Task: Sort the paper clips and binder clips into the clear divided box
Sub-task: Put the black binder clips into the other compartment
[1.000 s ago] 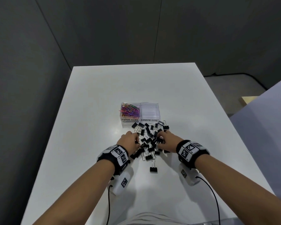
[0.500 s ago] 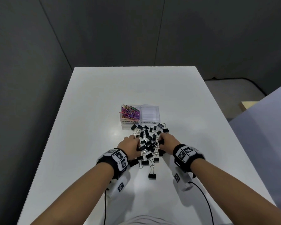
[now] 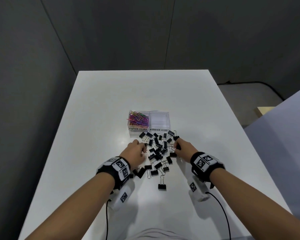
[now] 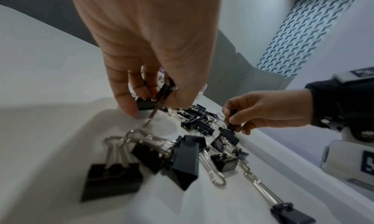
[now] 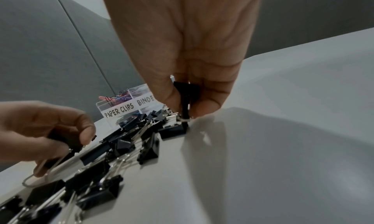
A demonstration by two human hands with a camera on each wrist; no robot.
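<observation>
A clear divided box [image 3: 149, 129] stands mid-table; its left cell, labelled PAPER CLIPS, holds coloured paper clips [image 3: 139, 119], and its right cell, labelled BINDER CLIPS, looks empty. A pile of black binder clips [image 3: 157, 149] lies just in front of it. My left hand [image 3: 137, 150] is at the pile's left side, and in the left wrist view its fingers pinch a binder clip [image 4: 161, 93]. My right hand [image 3: 180, 147] is at the pile's right side and pinches another binder clip [image 5: 185, 96] just above the table.
The white table [image 3: 97, 118] extends far behind the box and to both sides. One binder clip [image 3: 162, 186] lies apart, nearer to me. Cables [image 3: 222, 210] trail from the wrist cameras toward the near edge. Grey walls stand behind.
Both hands have stayed at the pile, shifting slightly apart as their fingers work among the clips. The head view has drifted a little.
</observation>
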